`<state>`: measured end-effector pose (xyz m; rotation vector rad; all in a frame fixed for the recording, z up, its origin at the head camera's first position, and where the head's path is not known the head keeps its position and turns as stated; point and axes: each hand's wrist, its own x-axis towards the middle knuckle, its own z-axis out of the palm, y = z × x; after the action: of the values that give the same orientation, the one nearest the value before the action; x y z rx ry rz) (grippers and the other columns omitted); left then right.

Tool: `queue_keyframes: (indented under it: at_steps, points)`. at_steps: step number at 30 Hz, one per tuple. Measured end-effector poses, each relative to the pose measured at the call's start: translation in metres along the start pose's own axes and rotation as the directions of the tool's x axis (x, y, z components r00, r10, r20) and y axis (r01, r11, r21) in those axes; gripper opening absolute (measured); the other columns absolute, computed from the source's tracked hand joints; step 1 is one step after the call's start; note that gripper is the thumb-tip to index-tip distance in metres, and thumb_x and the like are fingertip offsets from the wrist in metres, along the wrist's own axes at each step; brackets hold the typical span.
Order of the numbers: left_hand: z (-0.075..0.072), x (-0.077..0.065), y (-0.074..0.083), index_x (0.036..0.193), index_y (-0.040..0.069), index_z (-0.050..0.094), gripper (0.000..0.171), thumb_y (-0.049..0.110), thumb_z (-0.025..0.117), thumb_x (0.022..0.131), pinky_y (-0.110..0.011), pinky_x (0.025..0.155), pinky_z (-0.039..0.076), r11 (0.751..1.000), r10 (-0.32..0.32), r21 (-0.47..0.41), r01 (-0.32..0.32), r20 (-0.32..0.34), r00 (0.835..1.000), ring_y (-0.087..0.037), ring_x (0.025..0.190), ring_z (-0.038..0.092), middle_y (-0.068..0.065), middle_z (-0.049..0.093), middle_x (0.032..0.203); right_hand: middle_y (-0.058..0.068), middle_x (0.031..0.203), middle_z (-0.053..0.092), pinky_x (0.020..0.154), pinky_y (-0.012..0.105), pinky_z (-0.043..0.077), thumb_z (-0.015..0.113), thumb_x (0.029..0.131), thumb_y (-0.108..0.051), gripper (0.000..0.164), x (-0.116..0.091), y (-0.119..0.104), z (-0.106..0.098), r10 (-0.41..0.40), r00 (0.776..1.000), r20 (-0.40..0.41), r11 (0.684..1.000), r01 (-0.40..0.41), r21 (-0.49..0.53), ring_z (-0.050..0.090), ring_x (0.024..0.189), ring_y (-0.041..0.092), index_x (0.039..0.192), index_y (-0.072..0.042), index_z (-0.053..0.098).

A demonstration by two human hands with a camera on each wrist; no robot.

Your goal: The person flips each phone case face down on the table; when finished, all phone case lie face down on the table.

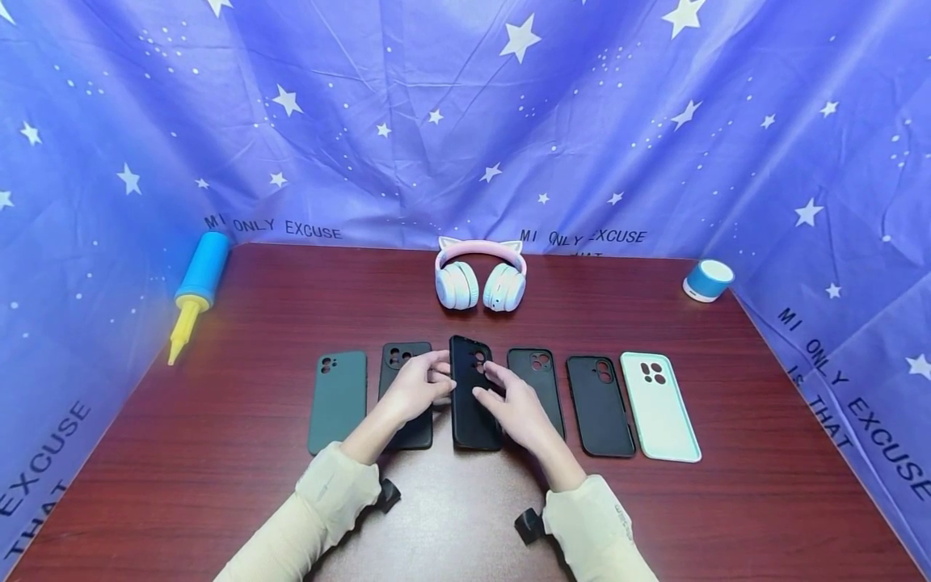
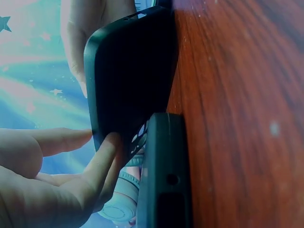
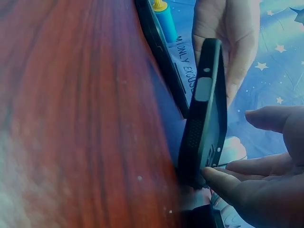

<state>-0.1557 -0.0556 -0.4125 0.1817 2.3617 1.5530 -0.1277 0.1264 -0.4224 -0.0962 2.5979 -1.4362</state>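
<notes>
A black phone case [image 1: 474, 412] stands tilted at the middle of the row, its left side raised off the table. My left hand [image 1: 416, 392] pinches its raised left edge, thumb at the rim and fingers against its underside, as the left wrist view shows. My right hand [image 1: 520, 400] is at the case's right side; in the right wrist view a fingertip touches the case [image 3: 202, 118] near the camera holes while the thumb stays apart. Under my left wrist lies another black case [image 1: 410, 428]; a dark case [image 1: 531, 364] lies partly hidden behind my right hand.
A grey-green case [image 1: 338, 404] lies at the left end, a black one [image 1: 600, 408] and a pale mint one [image 1: 660, 412] at the right. Cat-eared headphones [image 1: 480, 275] stand behind. A blue-yellow hand pump [image 1: 196, 283] is back left, a small blue-white cylinder [image 1: 708, 281] back right.
</notes>
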Motion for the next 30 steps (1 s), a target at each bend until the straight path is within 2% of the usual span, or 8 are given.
queue_keyframes:
  at_steps: [4, 10, 14, 22, 25, 30]
  points:
    - [0.0012, -0.0013, 0.0015, 0.143, -0.002, 0.044, 0.053, 0.003, 0.061, 0.092, -0.034, 0.084, 0.057, 0.999, 0.043, -0.003, -0.043, -0.009, 0.999, -0.023, 0.102, 0.067, -0.014, 0.066, 0.116, 0.018, 0.143, 0.052, 0.11, 0.049, 0.04, 0.058, 0.097, -0.028, 0.057, 0.0008, 0.0009, -0.0008, 0.011, 1.0, -0.002, 1.0, -0.011, 0.022, 0.048, 0.135, 0.031, 0.145, -0.001, 0.042]
    - [0.0021, -0.0029, 0.0041, 0.141, -0.006, 0.044, 0.05, 0.0, 0.057, 0.093, -0.034, 0.086, 0.057, 0.991, 0.118, -0.07, -0.117, 0.008, 0.993, -0.03, 0.107, 0.066, -0.021, 0.065, 0.12, 0.017, 0.144, 0.051, 0.111, 0.049, 0.038, 0.056, 0.098, -0.032, 0.058, 0.0006, -0.0012, -0.0018, 0.025, 1.0, 0.008, 0.99, -0.025, 0.136, 0.048, 0.135, 0.03, 0.144, 0.0, 0.042]
    - [0.002, -0.0036, 0.0061, 0.142, -0.007, 0.042, 0.049, -0.001, 0.055, 0.095, -0.032, 0.087, 0.057, 0.985, 0.136, -0.109, -0.131, 0.04, 0.99, -0.032, 0.11, 0.065, -0.024, 0.062, 0.124, 0.017, 0.143, 0.052, 0.11, 0.048, 0.04, 0.055, 0.098, -0.032, 0.057, 0.0013, -0.0009, -0.0002, 0.025, 1.0, 0.015, 0.982, -0.027, 0.188, 0.05, 0.133, 0.03, 0.144, 0.001, 0.043]
    - [0.0022, -0.0047, 0.0067, 0.142, -0.008, 0.04, 0.048, 0.002, 0.054, 0.097, -0.032, 0.09, 0.056, 0.982, 0.168, -0.107, -0.157, 0.1, 0.981, -0.034, 0.112, 0.064, -0.027, 0.059, 0.129, 0.02, 0.141, 0.053, 0.11, 0.047, 0.041, 0.059, 0.097, -0.027, 0.059, 0.0011, -0.0011, 0.0027, 0.013, 1.0, 0.027, 0.967, -0.02, 0.256, 0.05, 0.132, 0.031, 0.144, 0.003, 0.041]
    - [0.0026, -0.0043, 0.0066, 0.142, -0.008, 0.041, 0.048, 0.002, 0.054, 0.097, -0.032, 0.091, 0.056, 0.983, 0.166, -0.1, -0.156, 0.109, 0.98, -0.034, 0.113, 0.064, -0.027, 0.058, 0.13, 0.022, 0.141, 0.052, 0.108, 0.045, 0.043, 0.058, 0.097, -0.023, 0.057, 0.0014, -0.0005, 0.0031, 0.011, 0.999, 0.041, 0.95, -0.023, 0.311, 0.051, 0.131, 0.032, 0.144, 0.004, 0.04]
    - [0.0037, -0.0038, 0.0056, 0.141, -0.012, 0.04, 0.048, 0.0, 0.052, 0.096, -0.031, 0.088, 0.057, 0.983, 0.155, -0.122, -0.14, 0.13, 0.979, -0.035, 0.111, 0.064, -0.029, 0.058, 0.128, 0.028, 0.142, 0.047, 0.104, 0.039, 0.047, 0.052, 0.099, -0.015, 0.053, 0.0014, -0.0001, 0.0031, 0.007, 0.996, 0.09, 0.901, -0.046, 0.431, 0.052, 0.128, 0.035, 0.145, 0.006, 0.036]
